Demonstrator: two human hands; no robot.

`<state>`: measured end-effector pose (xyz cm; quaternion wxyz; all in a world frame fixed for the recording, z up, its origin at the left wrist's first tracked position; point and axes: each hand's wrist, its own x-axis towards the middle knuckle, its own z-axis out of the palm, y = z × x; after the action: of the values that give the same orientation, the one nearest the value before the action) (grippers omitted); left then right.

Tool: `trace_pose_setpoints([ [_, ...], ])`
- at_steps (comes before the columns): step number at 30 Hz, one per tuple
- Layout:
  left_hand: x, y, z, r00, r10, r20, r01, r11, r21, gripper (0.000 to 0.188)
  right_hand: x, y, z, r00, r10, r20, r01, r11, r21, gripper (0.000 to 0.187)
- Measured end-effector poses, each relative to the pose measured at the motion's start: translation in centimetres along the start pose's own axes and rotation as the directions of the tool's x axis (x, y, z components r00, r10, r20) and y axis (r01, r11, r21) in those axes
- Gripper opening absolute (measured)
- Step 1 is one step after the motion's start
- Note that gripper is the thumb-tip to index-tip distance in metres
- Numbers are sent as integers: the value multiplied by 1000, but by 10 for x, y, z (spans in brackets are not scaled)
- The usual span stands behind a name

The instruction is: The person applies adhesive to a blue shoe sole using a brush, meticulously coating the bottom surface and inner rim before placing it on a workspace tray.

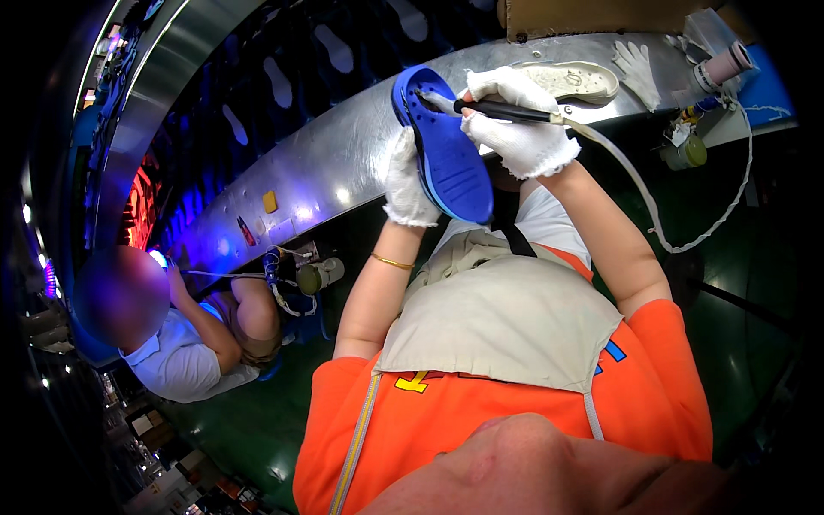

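A blue shoe sole (452,159) is tilted up over the metal ledge's near edge. My left hand (406,184), in a white knit glove with bare fingertips not visible, is closed round the sole's left side. My right hand (525,129), in a white glove with some fingertips bare, grips a black-handled brush (515,111). The brush's pale tip meets the inside of the sole near its far end, where small holes show. From the handle's rear a whitish hose (631,176) curves off to the right. A pale shoe sole (571,81) lies on the ledge just beyond my right hand.
Dark soles hang or lie in rows beyond the curved metal ledge (343,142). To the right are a loose white glove (637,75) and a pink-topped cylinder (728,64). A yellow block (269,202) rests on the left. Another person (189,352) sits at lower left.
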<state>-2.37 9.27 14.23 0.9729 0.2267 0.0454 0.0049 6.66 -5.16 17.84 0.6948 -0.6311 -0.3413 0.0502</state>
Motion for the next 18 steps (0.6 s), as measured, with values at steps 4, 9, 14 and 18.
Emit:
trace_pose_setpoints([
  [4,6,-15,-2,997,14,-72,-14,1000,-5,62,-3,-13,6,978,-175,112,190,972,-138,19],
  [9,11,-6,2,985,86,-149,-94,994,-47,65,-10,-22,-2,989,20,145,-12,998,-61,19],
  [14,20,-1,-12,979,121,162,-82,970,-227,63,-10,-13,6,959,-232,165,263,942,-206,18],
  [18,22,1,-4,967,206,-148,-198,978,69,70,-23,-12,11,965,-40,259,32,999,35,24],
])
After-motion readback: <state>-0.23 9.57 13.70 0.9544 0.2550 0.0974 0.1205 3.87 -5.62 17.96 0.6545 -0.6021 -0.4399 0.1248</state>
